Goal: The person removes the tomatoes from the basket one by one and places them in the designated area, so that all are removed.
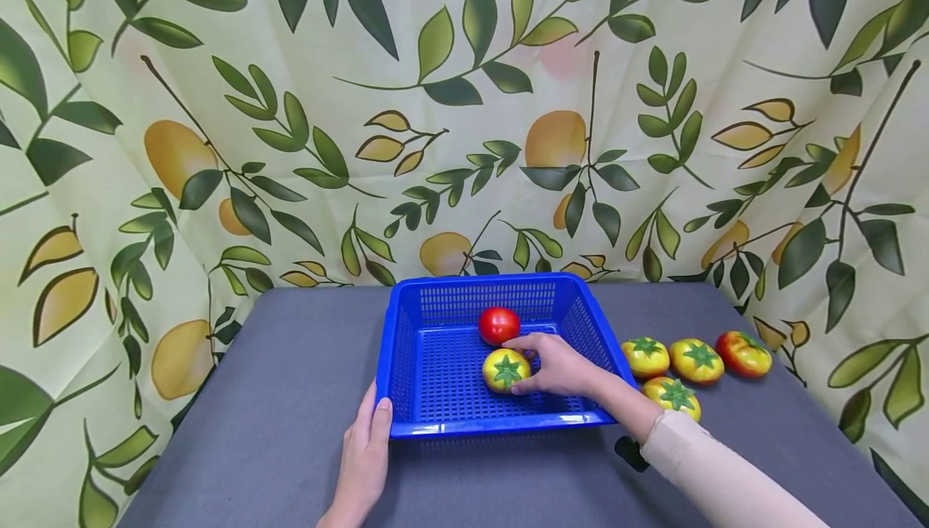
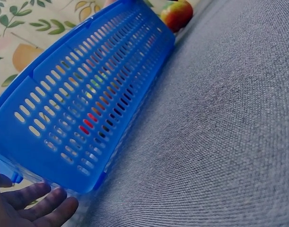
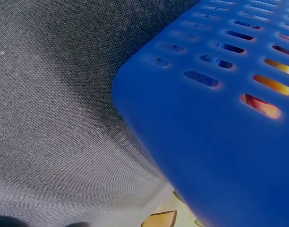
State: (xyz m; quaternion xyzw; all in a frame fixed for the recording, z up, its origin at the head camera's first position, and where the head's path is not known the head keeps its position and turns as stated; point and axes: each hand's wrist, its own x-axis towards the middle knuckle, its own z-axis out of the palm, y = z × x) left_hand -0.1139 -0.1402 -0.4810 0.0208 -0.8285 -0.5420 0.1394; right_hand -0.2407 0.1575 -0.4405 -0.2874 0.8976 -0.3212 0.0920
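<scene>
Basket [image 1: 501,428], right hand [image 1: 557,365] pinching yellow fruit [image 1: 504,372] inside, roomy mesh floor [image 1: 446,375] leftward, left hand [image 1: 365,447] seemingly gripping front-left corner [image 1: 402,430]

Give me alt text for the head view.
Right hand holding a yellow tomato-like fruit beside a red fruit in a blue basket; left hand holding its near-left corner. Four more fruits lie outside, to its right.
</scene>
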